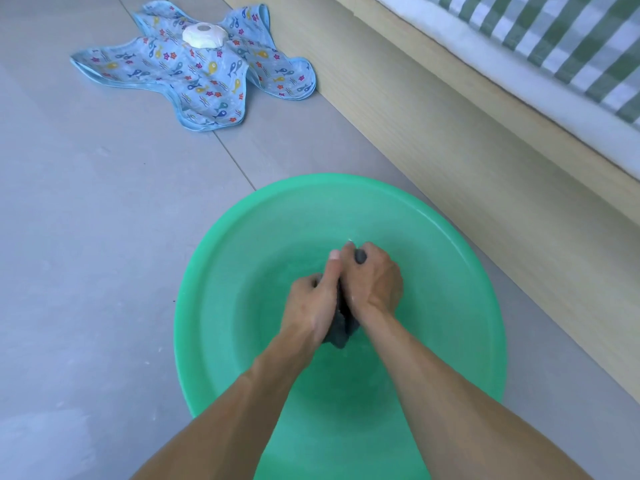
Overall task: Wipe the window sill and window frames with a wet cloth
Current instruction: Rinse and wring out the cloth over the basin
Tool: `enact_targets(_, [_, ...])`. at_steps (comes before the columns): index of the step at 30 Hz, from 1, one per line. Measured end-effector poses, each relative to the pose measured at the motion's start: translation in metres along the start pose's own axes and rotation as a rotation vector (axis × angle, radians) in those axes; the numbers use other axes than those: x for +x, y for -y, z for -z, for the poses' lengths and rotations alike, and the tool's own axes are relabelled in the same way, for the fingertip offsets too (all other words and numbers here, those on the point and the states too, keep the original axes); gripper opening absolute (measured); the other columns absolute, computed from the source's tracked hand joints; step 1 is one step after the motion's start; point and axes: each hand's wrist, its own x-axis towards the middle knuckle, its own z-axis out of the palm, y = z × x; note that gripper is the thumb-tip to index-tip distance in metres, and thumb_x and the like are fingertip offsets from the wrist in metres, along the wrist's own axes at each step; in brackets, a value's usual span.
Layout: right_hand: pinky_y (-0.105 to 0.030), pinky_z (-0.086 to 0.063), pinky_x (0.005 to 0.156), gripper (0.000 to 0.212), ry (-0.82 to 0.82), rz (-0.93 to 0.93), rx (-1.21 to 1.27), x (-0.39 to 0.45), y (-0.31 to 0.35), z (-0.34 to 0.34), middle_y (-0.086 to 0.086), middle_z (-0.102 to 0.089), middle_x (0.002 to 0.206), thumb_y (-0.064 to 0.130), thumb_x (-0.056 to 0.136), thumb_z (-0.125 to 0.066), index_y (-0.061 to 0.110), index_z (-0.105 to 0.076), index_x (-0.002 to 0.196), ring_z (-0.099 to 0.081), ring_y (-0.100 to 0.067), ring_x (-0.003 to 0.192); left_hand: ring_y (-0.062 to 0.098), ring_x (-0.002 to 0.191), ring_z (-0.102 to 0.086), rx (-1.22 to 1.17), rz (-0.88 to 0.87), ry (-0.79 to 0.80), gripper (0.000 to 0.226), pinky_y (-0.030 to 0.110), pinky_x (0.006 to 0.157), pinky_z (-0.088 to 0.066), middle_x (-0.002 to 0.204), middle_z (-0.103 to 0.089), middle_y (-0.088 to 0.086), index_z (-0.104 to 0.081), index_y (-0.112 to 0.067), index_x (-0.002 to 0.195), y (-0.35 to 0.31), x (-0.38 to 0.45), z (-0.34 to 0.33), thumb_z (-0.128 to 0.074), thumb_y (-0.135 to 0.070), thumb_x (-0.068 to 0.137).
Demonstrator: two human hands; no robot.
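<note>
Lower centre of frame: round green plastic basin (221,271) on grey floor, shallow water likely inside, hard to see. Left hand (313,308) and right hand (372,282) both clenched round dark grey wet cloth (341,332), twisted rope-like above basin. Cloth soft, limp, probably heavy with water, slippery; grip ends to wring.
</note>
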Motion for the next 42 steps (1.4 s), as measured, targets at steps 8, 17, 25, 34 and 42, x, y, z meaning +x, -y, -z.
enact_targets(8, [-0.041,-0.04,0.07,0.02,0.028,0.278,-0.336,-0.033,-0.043,-0.025,-0.011,-0.056,0.113,0.03,0.097,-0.053,0.018,-0.063,0.109,-0.054,-0.035,0.097,0.037,0.09,-0.059,0.57,-0.249,-0.389,0.027,0.038,0.074,-0.042,0.108,-0.055,0.011,-0.045,-0.02,0.121,0.033,0.011,0.018,-0.046,-0.013,0.094])
enact_targets(17, [-0.04,-0.035,0.069,0.033,0.021,0.03,0.189,-0.017,0.019,-0.002,-0.025,-0.066,0.092,0.027,0.098,-0.047,0.014,-0.047,0.067,-0.058,-0.04,0.085,0.017,0.041,-0.05,-0.104,0.15,0.123,0.035,0.02,0.039,-0.039,0.052,-0.054,0.003,-0.052,-0.012,0.066,0.005,0.011,0.007,-0.049,-0.021,0.099])
enact_targets(25, [-0.067,-0.01,0.114,0.06,0.384,0.521,-0.645,-0.007,-0.032,0.019,-0.007,-0.015,0.159,0.035,0.089,-0.054,0.028,-0.037,0.146,-0.015,-0.036,0.142,0.03,0.122,-0.039,0.809,-0.302,-0.04,0.057,0.036,0.1,-0.037,0.134,-0.039,0.008,-0.047,-0.019,0.132,0.024,0.017,0.039,-0.044,0.002,0.08])
enact_targets(34, [-0.035,-0.046,0.089,0.011,0.514,0.433,0.047,-0.006,-0.004,0.05,-0.003,-0.064,0.104,0.013,0.092,-0.056,0.022,-0.058,0.097,-0.059,-0.025,0.098,0.026,0.146,-0.023,0.653,-0.525,0.286,0.121,0.049,0.116,-0.027,0.155,-0.032,-0.001,-0.016,-0.03,0.152,0.042,0.021,0.029,-0.084,-0.057,0.056])
enact_targets(42, [-0.035,-0.053,0.079,0.045,0.473,0.029,0.529,-0.009,0.007,0.075,-0.012,-0.057,0.117,0.001,0.094,-0.045,0.03,-0.051,0.128,-0.062,-0.026,0.095,0.016,0.042,-0.04,0.286,-0.385,0.17,0.022,0.033,0.043,-0.048,0.055,-0.047,0.0,-0.05,-0.014,0.075,-0.001,0.014,0.016,-0.066,0.001,0.074])
